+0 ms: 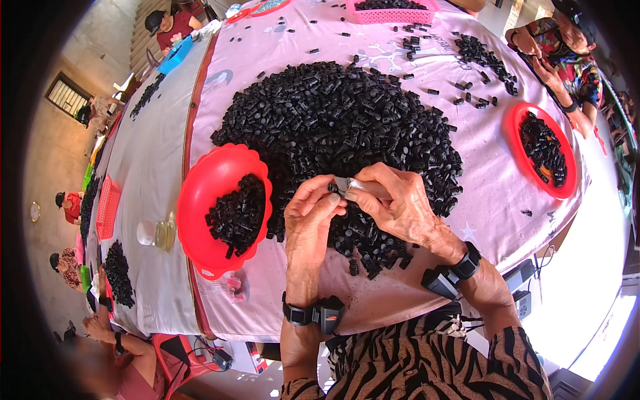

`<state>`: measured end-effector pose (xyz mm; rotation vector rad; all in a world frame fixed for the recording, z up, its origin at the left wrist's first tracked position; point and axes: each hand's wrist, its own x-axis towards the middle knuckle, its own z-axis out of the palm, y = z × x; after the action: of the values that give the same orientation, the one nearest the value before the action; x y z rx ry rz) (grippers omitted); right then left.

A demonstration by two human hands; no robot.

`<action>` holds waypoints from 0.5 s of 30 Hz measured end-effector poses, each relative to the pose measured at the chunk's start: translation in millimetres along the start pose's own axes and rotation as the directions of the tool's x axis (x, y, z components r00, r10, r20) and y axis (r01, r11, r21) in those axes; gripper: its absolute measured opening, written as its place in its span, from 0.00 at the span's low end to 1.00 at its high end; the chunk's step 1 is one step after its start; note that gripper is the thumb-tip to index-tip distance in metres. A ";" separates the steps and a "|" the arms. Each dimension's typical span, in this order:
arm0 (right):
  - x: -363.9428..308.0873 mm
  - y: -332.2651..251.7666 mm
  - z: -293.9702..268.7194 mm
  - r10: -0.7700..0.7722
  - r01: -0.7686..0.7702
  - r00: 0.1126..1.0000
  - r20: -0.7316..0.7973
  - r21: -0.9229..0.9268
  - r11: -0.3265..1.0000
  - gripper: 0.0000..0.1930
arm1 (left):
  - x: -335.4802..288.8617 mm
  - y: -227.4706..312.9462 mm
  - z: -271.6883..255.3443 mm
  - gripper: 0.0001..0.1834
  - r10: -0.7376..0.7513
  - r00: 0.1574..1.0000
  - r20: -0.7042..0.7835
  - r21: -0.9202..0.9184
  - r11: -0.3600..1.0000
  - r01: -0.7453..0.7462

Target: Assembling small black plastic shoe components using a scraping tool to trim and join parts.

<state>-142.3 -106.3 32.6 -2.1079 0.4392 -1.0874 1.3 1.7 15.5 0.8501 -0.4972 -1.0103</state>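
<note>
In front of me both hands meet at the near edge of a large heap of small black cylindrical plastic parts. My left hand is closed, its thumb and fingertips pinching one small black plastic part. Close against it, my right hand is closed too, with a small shiny silvery-white piece between thumb and forefinger. The fingers partly cover that piece, so its kind is unclear. Beside my left hand lies a red scalloped plastic basin holding more of the black parts.
The heap lies on a pink patterned cloth. At right, a second red basin holds black parts near another person. A pink basket stands at the far side. Left are a clear jar and several people at work.
</note>
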 end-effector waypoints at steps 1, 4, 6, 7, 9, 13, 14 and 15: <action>0.4 -0.7 0.5 -0.001 0.001 1.000 0.001 0.002 1.000 0.09 | 0.4 -0.5 -2.5 0.16 0.001 1.000 -0.001 0.001 1.000 -0.001; 0.5 -1.3 1.3 -0.033 0.034 0.999 0.026 -0.022 0.999 0.08 | 1.7 -2.4 -7.3 0.17 0.039 0.999 0.020 -0.048 0.998 -0.038; -0.6 -0.7 3.9 -0.030 0.030 0.999 0.022 -0.027 0.999 0.08 | 1.1 -0.6 -5.1 0.15 0.022 1.000 0.019 -0.061 0.998 -0.020; -0.7 -2.0 4.1 -0.038 0.039 0.999 0.030 -0.017 0.999 0.08 | 0.6 -0.4 -4.4 0.15 0.033 0.999 0.008 -0.059 0.998 -0.032; 0.4 -7.8 1.0 0.028 -0.027 0.997 0.068 -0.015 1.000 0.08 | 0.2 -0.5 -1.8 0.14 0.011 1.000 0.007 -0.039 0.999 -0.011; 1.3 -9.3 3.5 0.006 -0.007 0.997 0.075 0.005 1.000 0.08 | 0.4 0.2 -3.6 0.13 0.009 1.000 -0.005 -0.008 1.000 -0.009; 0.1 -6.7 2.7 0.012 -0.011 0.996 0.086 -0.012 1.000 0.10 | 1.1 0.4 -2.3 0.13 0.015 1.000 0.006 0.002 1.000 -0.015; 0.9 -8.1 2.3 0.005 -0.003 0.996 0.088 -0.024 1.000 0.10 | 1.3 -0.4 -2.9 0.13 0.017 1.000 0.010 0.013 1.000 -0.017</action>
<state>-140.0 -100.2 38.1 -2.1654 0.4153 -0.9879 3.8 1.5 13.4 0.8520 -0.5195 -0.9967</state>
